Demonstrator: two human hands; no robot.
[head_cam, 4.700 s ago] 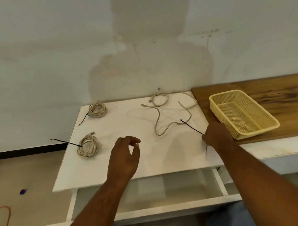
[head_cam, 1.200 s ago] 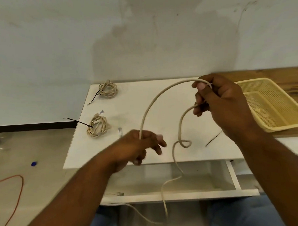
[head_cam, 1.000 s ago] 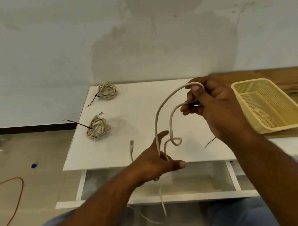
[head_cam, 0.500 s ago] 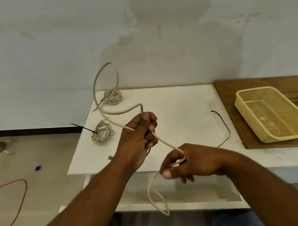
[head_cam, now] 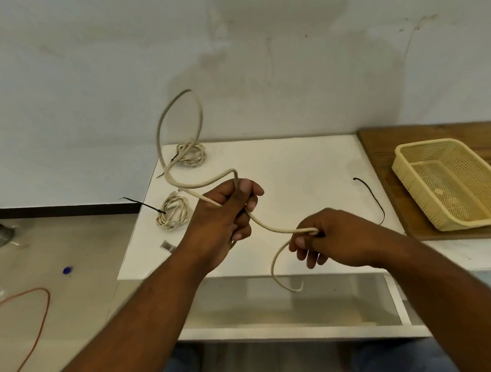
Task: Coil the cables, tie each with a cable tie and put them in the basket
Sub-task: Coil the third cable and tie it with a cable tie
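Observation:
A beige loose cable point(head_cam: 271, 227) runs between both hands above the white table point(head_cam: 294, 166). My left hand point(head_cam: 225, 212) grips it at the middle, and a tall loop of it point(head_cam: 163, 124) rises up and to the left. My right hand point(head_cam: 328, 235) pinches the cable lower right; its free end point(head_cam: 282, 282) curls down over the open drawer. Two coiled, tied cables lie at the table's left: one at the back point(head_cam: 191, 154), one nearer point(head_cam: 172, 213). A loose black cable tie point(head_cam: 375, 199) lies right of centre. The yellow basket point(head_cam: 406, 162) sits empty on the right.
An open white drawer point(head_cam: 287, 330) juts out below the table's front edge. The basket rests on a wooden board point(head_cam: 433, 132). A plain wall stands behind. An orange wire point(head_cam: 33, 321) and a small blue object point(head_cam: 67, 270) lie on the floor at left.
The cable went from lying on the table to being held in both hands. My right hand has dropped from high right to low centre, and a tall loop now stands at left.

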